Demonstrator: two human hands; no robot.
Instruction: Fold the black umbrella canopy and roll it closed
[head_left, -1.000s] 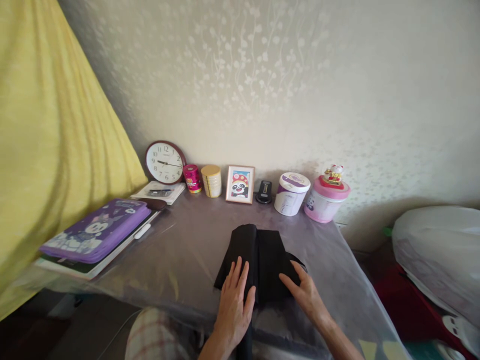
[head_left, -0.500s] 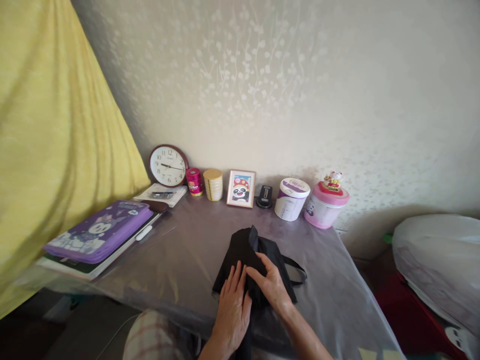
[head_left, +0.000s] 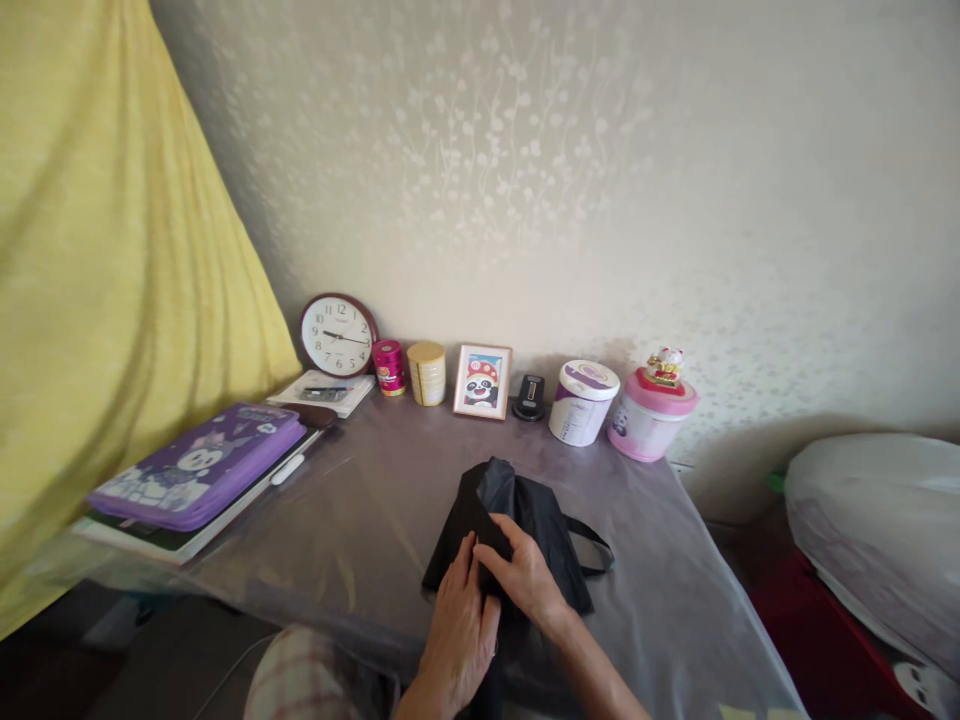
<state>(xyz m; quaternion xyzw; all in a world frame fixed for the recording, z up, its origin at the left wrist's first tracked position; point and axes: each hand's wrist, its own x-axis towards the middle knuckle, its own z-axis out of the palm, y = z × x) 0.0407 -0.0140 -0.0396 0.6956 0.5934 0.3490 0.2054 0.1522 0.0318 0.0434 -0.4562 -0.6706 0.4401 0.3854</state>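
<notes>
A black fabric item with a strap loop, perhaps a bag (head_left: 540, 500), lies in a loose, folded heap near the front of the table. My left hand (head_left: 456, 625) rests on its near left side, fingers stretched out and pressing the cloth, thumb apart. My right hand (head_left: 529, 575) pinches a fold of the same cloth between thumb and fingers, close to the left fingertips. The strap loop sticks out to the right, away from both hands. Part of the fabric is hidden under my hands and wrists.
Along the wall stand a clock (head_left: 339, 337), a pink can (head_left: 388, 368), a yellow-lidded jar (head_left: 427, 375), a panda picture frame (head_left: 482, 382), a small black device (head_left: 530, 398) and two tubs (head_left: 582, 405). A purple case (head_left: 202, 465) lies on books at the left.
My right hand has moved left along the cloth, drawing a fold over with it. The top of the fabric has shifted and flopped leftward. My left hand has moved slightly down-left.
</notes>
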